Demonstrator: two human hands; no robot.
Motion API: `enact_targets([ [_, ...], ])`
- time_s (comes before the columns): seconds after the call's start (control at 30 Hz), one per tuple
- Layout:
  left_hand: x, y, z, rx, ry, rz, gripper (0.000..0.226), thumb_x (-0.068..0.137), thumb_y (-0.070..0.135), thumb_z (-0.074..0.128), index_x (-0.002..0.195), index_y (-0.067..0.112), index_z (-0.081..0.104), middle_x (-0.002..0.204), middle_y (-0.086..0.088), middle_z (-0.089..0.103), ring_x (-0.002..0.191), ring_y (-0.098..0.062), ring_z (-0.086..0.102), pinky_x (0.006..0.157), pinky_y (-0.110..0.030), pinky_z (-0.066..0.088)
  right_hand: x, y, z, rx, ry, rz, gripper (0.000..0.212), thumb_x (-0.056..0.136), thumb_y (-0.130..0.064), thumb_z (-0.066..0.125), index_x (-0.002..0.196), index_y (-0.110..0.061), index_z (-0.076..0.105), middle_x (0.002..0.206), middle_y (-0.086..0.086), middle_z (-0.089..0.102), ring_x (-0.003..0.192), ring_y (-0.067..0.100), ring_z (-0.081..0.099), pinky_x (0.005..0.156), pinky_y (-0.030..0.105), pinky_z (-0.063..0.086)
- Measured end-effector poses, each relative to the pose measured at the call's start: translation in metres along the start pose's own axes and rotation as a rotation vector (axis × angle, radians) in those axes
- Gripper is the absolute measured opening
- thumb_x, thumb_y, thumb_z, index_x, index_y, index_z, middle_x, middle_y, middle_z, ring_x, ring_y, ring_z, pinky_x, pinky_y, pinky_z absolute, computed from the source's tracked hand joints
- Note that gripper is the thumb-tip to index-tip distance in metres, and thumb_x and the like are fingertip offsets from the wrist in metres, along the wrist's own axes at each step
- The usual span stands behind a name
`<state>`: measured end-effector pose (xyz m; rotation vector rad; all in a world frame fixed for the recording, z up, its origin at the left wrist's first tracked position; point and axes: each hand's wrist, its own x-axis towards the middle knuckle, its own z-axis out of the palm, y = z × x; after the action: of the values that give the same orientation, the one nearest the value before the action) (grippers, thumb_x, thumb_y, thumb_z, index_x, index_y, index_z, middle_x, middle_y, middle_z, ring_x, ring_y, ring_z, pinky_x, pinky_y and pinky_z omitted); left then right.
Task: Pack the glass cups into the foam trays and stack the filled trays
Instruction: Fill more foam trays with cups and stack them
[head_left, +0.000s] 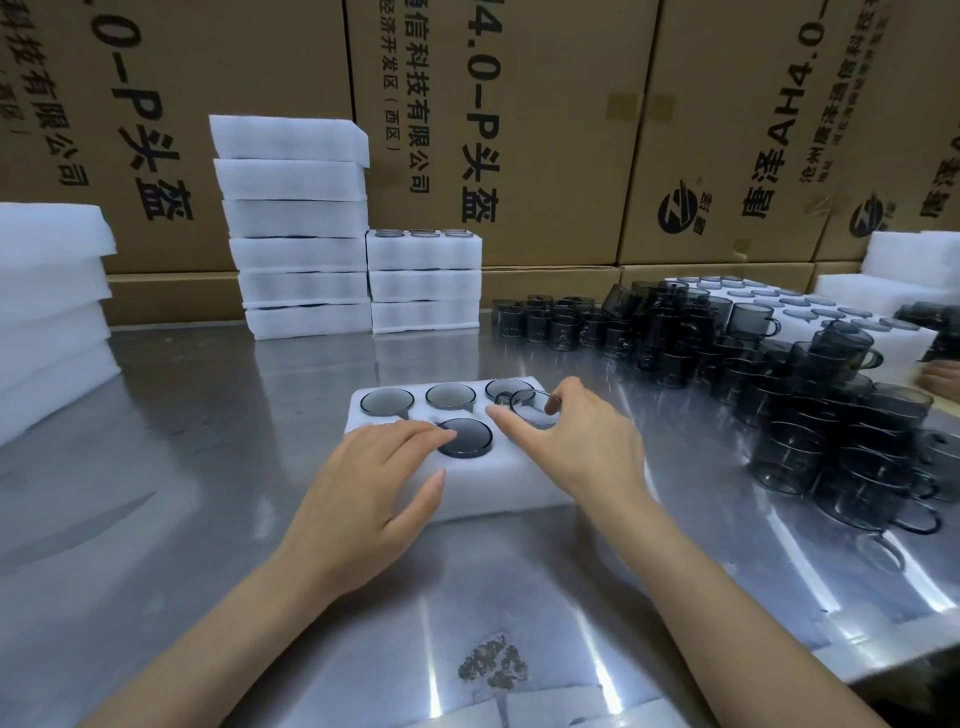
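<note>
A white foam tray (488, 480) lies on the steel table before me. Smoky glass cups sit in its back row, at left (387, 401), middle (450, 396) and right (506, 388). Another cup (466, 437) sits in the front row's middle hole. My left hand (382, 470) rests on the tray's front left with straight fingertips touching that cup's rim. My right hand (574, 441) holds a tilted cup (535, 408) by its rim over the front right hole, thumb and fingers curled round it.
A heap of loose dark cups (779, 384) covers the table's right side. Two stacks of filled foam trays (298, 228), (423, 283) stand at the back. More foam lies at far left (49, 306) and far right (909, 260). Cardboard boxes (519, 130) wall the rear.
</note>
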<state>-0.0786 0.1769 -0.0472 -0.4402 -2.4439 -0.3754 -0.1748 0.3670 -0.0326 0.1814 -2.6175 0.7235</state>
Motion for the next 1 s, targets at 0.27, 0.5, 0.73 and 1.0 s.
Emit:
enact_targets([
  [0.27,0.016,0.020,0.003,-0.003,-0.019,0.027,0.050,0.091,0.041,0.035,0.132,0.019,0.054,0.133,0.008,0.054,0.121,-0.009,0.046,0.108,-0.039,0.033,0.004,0.012,-0.010,0.327,0.091,-0.156,0.054,0.089,-0.065,0.027,0.121,-0.033,0.056,0.118,-0.016,0.054,0.114,0.009,0.043,0.085,0.026,0.031],
  [0.5,0.040,0.040,0.029,0.082,-0.202,0.040,0.065,0.090,0.054,0.018,0.148,0.027,0.028,0.153,0.014,0.028,0.140,-0.006,0.024,0.114,-0.024,0.008,0.002,0.012,-0.003,0.306,-0.187,-0.236,0.042,0.103,-0.037,0.025,0.132,-0.031,0.055,0.139,-0.016,0.049,0.130,0.001,0.037,0.098,0.014,0.023],
  [0.73,0.030,0.041,0.037,0.121,-0.215,0.032,0.071,0.084,0.051,0.017,0.143,0.019,0.039,0.147,0.006,0.041,0.136,-0.013,0.038,0.114,-0.031,0.020,-0.001,0.011,0.000,0.006,-0.379,-0.287,0.048,0.102,-0.031,0.016,0.149,-0.028,0.026,0.156,-0.015,0.019,0.144,0.006,0.011,0.117,0.036,0.014],
  [1.0,0.020,0.038,0.036,0.095,-0.160,0.049,0.065,0.090,0.050,0.022,0.146,0.020,0.033,0.153,0.007,0.029,0.141,-0.010,0.029,0.115,-0.027,0.004,-0.007,0.015,0.011,0.403,-0.154,-0.169,0.042,0.100,-0.041,0.029,0.130,-0.024,0.053,0.137,-0.010,0.052,0.133,0.012,0.037,0.103,0.029,0.030],
])
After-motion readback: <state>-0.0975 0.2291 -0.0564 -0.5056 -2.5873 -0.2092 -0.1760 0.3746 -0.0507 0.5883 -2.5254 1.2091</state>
